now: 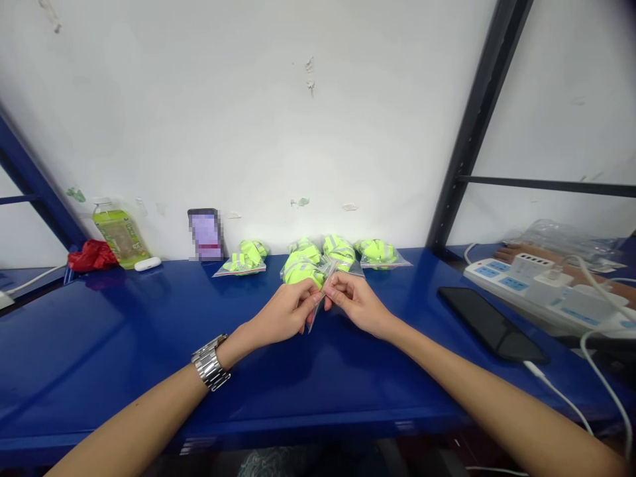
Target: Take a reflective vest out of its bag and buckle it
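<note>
- I see 2 hands: left hand (293, 306) and right hand (358, 303) both pinch the edge of 1 clear bag (303, 270), mid-table (278, 391).
- I count at least 3 other bags (377, 252) of neon cloth by the wall (238, 132); overlap hides the exact number.
- My fingers cover part of the pinched edge.
- 2 phones: 1 leaning (206, 232), 1 flat (489, 323).
- Left: 1 bottle (122, 235), 1 white case (148, 264).
- Right: 1 power strip (507, 281).

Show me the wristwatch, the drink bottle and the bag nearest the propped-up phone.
Wristwatch (211, 363): head view, on its metal band.
Drink bottle (121, 235): head view, on its side.
Bag (246, 258): head view, on clear plastic over its yellow-green contents.
</note>
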Demonstrator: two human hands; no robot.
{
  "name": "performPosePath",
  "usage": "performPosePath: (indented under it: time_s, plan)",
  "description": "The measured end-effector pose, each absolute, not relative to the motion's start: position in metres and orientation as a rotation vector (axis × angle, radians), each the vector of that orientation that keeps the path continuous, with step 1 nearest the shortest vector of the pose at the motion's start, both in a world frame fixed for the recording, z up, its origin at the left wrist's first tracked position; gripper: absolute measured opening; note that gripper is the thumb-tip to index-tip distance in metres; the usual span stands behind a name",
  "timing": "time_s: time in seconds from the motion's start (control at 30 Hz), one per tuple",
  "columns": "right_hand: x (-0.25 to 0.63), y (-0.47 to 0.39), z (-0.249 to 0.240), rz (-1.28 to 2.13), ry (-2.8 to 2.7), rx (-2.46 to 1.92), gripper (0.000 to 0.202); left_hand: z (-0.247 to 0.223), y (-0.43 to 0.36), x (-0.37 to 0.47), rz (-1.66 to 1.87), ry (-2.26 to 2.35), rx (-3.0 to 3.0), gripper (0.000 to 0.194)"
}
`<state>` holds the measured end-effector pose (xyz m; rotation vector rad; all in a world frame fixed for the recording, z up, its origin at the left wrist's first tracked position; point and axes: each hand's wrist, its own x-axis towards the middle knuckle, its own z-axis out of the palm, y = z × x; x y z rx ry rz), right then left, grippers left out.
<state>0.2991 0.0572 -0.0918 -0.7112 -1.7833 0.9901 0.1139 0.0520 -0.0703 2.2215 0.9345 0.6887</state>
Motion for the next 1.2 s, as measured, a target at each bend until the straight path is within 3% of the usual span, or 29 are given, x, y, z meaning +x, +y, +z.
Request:
performPosePath:
  time_s: [0.23, 0.33, 0.53, 0.73, 0.9, 1.03, 1.2]
  plan:
    - [0.322, 0.066, -0.089, 0.593, -1.762, -1.155, 0.014, -0.067, 0.066, 0.098, 1.318, 1.336, 2.579, 0.011]
    - [0.320, 0.063, -0.090, 0.331, -1.773, -1.139, 0.004, -0.071, 0.068, 0.098, 1.327, 1.359, 2.626, 0.011]
    - [0.302, 0.049, -0.096, -0.072, -1.967, -1.005, 0.021, -0.079, 0.051, 0.116, 1.289, 1.215, 2.736, 0.014]
    - [0.306, 0.056, -0.096, 0.134, -2.001, -1.151, 0.038, -0.080, 0.053, 0.115, 1.219, 1.068, 3.004, 0.021]
    - [0.312, 0.065, -0.094, 0.303, -2.004, -1.163, 0.033, -0.083, 0.092, 0.092, 1.286, 1.562, 2.388, 0.022]
    - [0.313, 0.063, -0.093, 0.312, -2.013, -1.175, 0.034, -0.095, 0.115, 0.080, 1.091, 1.526, 2.103, 0.032]
    - [0.317, 0.061, -0.093, 0.291, -2.100, -1.124, 0.039, -0.096, 0.108, 0.088, 1.198, 1.369, 1.982, 0.029]
